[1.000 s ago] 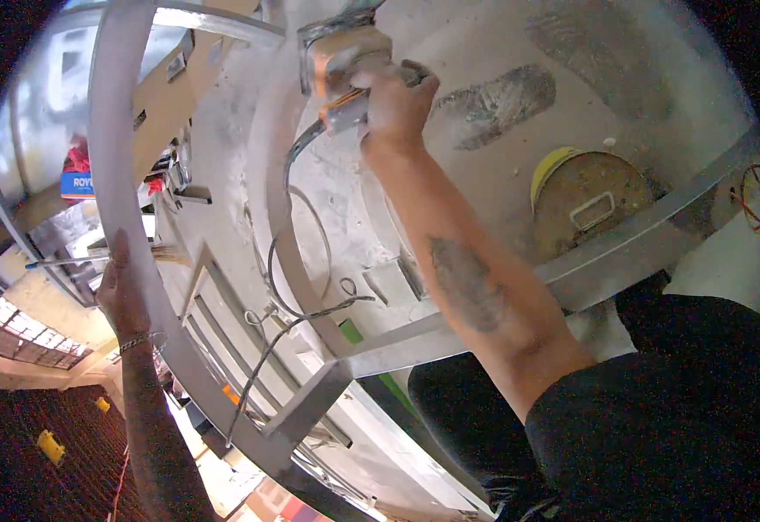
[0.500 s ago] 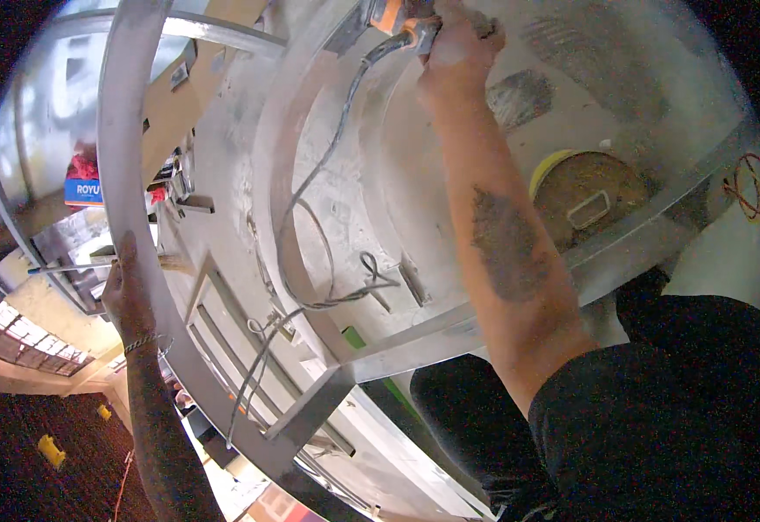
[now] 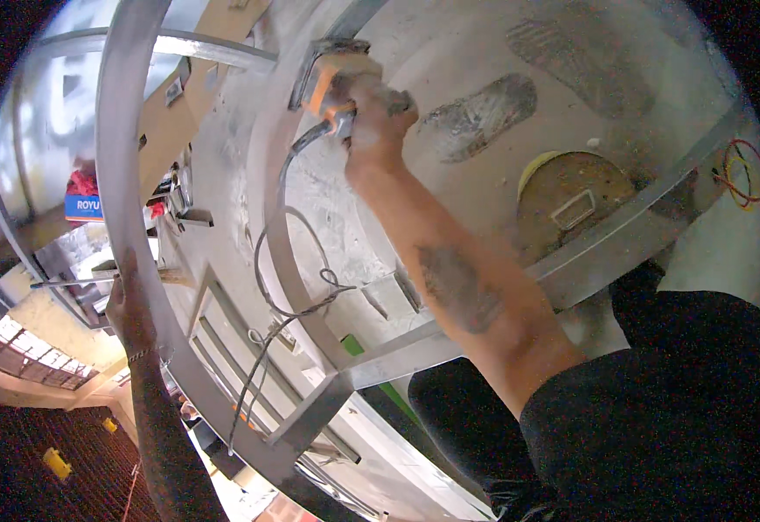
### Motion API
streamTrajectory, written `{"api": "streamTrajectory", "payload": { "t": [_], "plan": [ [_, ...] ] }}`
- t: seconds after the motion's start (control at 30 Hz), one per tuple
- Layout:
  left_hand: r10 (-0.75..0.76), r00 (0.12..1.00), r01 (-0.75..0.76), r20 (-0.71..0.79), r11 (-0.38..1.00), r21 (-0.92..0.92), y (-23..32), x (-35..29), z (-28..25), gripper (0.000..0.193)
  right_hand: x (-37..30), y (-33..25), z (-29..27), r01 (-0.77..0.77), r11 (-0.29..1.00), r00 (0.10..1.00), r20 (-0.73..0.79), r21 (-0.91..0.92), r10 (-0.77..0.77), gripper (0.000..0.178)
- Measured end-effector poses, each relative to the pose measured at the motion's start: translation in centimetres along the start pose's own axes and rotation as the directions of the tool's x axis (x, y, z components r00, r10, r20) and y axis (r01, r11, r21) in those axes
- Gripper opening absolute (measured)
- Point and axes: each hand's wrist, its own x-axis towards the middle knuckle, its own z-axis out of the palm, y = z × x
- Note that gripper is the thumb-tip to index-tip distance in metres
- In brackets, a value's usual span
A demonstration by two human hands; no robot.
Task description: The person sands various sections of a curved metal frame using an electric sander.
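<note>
Right hand clenched round orange-and-black sander; sander sits upper middle, at the inner curved bar; contact unclear | left hand at outer curved bar; grip cannot be told | work looks underway, unfinished; worked and unworked stretches indistinguishable, so remainder unknown

Blue box at 9 o'clock, crumpled red material at its top. Barred window between 8 and 9. Ridged brown surface at 8, bearing yellow pieces. Brownish round lid between 2 and 3; looped red-and-yellow wires farther out, near 3.
</note>
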Motion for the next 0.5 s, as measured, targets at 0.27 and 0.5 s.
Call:
{"api": "streamTrajectory", "payload": {
  "t": [0.27, 0.5],
  "plan": [
    [-0.015, 1.0, 0.014, 0.01, 0.999, 0.031, -1.8, 0.5, -0.7, 0.051, -3.8, -1.1, 0.4, -0.293, 0.953, 0.955, -0.033, 0.08, 0.296, 0.065],
    [-0.003, 1.0, 0.006, 0.031, 0.993, -0.115, -1.8, 0.1, -0.4, 0.048, -0.7, -5.8, 2.1, -0.135, 0.986, 0.98, -0.136, 0.098, 0.148, 0.071]
  ]
}}
